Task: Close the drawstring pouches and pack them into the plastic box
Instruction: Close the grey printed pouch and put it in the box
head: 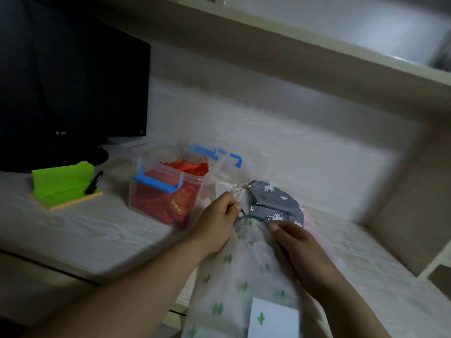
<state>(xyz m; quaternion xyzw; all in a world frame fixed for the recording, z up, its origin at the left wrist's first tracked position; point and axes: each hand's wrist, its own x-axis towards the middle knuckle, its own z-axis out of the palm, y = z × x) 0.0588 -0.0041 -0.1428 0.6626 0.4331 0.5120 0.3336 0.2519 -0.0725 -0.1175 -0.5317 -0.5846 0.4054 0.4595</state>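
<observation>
Left grip (214, 228), right grip (295, 242) on pouch (234, 272)

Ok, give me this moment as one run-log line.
stage: closing cactus-print pouch | left hand: pinches its cord | right hand: pinches its neck | grey unicorn pouch: behind, unpacked | plastic box: open, holds red pouches

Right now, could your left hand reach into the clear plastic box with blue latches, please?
Probably yes: the clear plastic box with blue latches stands open beside the left hand, with nothing between them. The hand is pinching the white cactus-print fabric pouch, so it must release or carry it.
</observation>
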